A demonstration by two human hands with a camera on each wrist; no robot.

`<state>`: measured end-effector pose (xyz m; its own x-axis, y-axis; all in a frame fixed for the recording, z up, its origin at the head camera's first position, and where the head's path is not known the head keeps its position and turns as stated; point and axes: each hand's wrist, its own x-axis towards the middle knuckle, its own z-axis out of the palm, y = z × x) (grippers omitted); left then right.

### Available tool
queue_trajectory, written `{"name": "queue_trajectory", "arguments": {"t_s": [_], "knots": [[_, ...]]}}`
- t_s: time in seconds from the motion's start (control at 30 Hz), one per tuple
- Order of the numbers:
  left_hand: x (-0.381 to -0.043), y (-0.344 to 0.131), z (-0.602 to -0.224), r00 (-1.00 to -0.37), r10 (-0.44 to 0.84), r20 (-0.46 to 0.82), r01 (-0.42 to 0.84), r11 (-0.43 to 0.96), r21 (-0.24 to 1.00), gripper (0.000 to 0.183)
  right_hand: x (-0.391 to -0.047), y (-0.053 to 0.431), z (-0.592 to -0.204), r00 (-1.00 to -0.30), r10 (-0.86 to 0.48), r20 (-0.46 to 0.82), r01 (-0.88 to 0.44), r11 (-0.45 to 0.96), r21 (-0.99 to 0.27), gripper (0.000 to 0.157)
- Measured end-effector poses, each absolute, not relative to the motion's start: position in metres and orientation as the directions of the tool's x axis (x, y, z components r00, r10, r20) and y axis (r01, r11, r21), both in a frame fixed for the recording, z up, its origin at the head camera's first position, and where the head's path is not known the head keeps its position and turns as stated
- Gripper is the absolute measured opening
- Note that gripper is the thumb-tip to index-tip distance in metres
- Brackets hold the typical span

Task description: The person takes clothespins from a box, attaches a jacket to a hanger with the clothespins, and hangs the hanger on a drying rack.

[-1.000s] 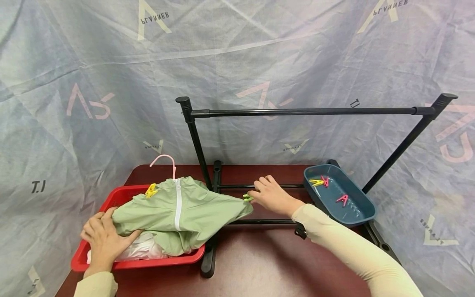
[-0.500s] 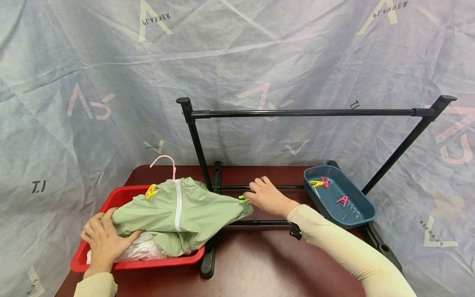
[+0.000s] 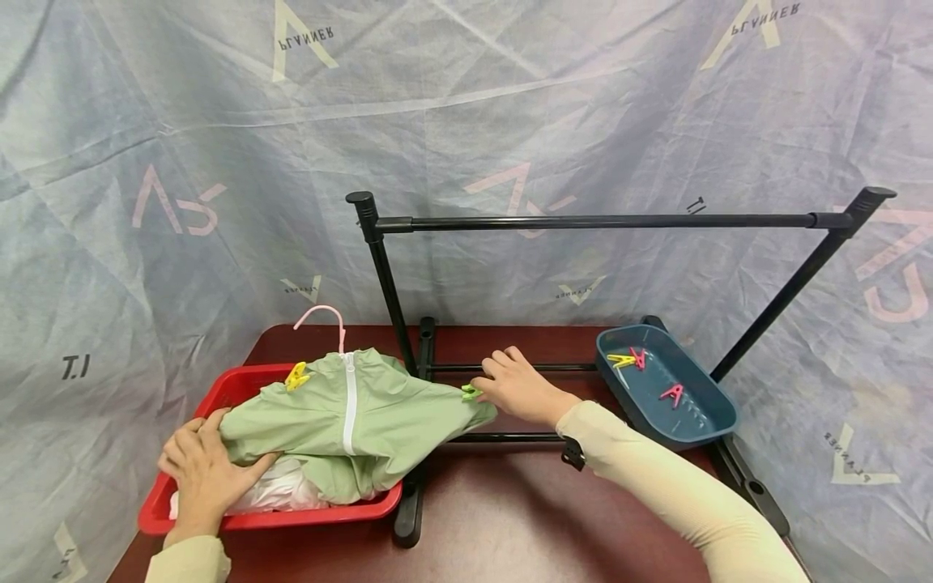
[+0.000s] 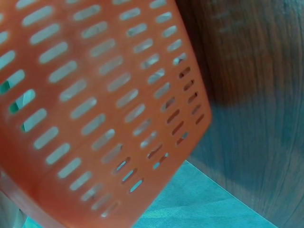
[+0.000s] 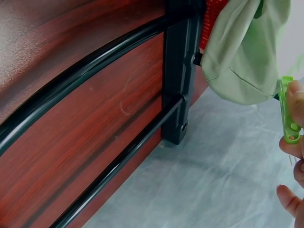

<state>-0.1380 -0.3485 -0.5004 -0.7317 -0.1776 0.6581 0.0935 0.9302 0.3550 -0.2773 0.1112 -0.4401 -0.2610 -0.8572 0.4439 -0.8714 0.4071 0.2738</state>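
Observation:
A light green zip jacket (image 3: 313,417) lies over the red basket (image 3: 306,516), with a pink hanger's hook (image 3: 318,308) rising from its collar. My right hand (image 3: 523,387) pinches a green clothespin (image 5: 289,109) between thumb and fingers. In the head view it overlaps the top edge of the jacket's right sleeve, close to the sleeve's end. My left hand (image 3: 202,465) holds the jacket's left end, thumb stretched along its lower edge, over the basket's left side. A yellow clothespin (image 3: 296,376) sits on the jacket's left shoulder. The left wrist view shows only the basket's slotted wall (image 4: 109,95).
White cloth (image 3: 280,490) lies in the basket under the jacket. A black garment rack (image 3: 612,221) stands on the dark red table (image 3: 503,510). At the right, a blue tray (image 3: 688,385) contains a yellow clothespin (image 3: 622,359) and pink clothespins (image 3: 674,394).
My right hand has moved a little left with the green clothespin, along the top edge of the jacket's sleeve. My left hand and the jacket have stayed in place.

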Motion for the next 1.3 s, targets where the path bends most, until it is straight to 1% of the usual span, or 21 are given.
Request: {"name": "queue_trajectory", "arguments": {"t_s": [0.13, 0.3, 0.57, 0.87, 1.3], "knots": [[-0.138, -0.349, -0.500, -0.738, -0.180, 0.651, 0.090, 0.929, 0.359, 0.114, -0.277, 0.108, -0.440, -0.257, -0.856, 0.448, -0.872, 0.405, 0.273, 0.018], [-0.138, -0.349, -0.501, -0.734, -0.176, 0.656, 0.097, 0.929, 0.358, 0.113, -0.277, 0.104, -0.440, -0.274, -0.859, 0.433, -0.872, 0.412, 0.265, 0.018], [-0.139, -0.349, -0.502, -0.714, -0.170, 0.679, 0.111, 0.930, 0.349, 0.114, -0.277, 0.099, -0.440, -0.257, -0.857, 0.447, -0.872, 0.405, 0.275, 0.019], [-0.138, -0.348, -0.501, -0.718, -0.178, 0.673, 0.106, 0.928, 0.358, 0.112, -0.274, 0.093, -0.437, -0.261, -0.854, 0.449, -0.874, 0.407, 0.264, 0.017], [-0.140, -0.349, -0.502, -0.714, -0.176, 0.678, 0.112, 0.927, 0.357, 0.112, -0.274, 0.084, -0.435, -0.258, -0.854, 0.451, -0.866, 0.412, 0.283, 0.019]]}}
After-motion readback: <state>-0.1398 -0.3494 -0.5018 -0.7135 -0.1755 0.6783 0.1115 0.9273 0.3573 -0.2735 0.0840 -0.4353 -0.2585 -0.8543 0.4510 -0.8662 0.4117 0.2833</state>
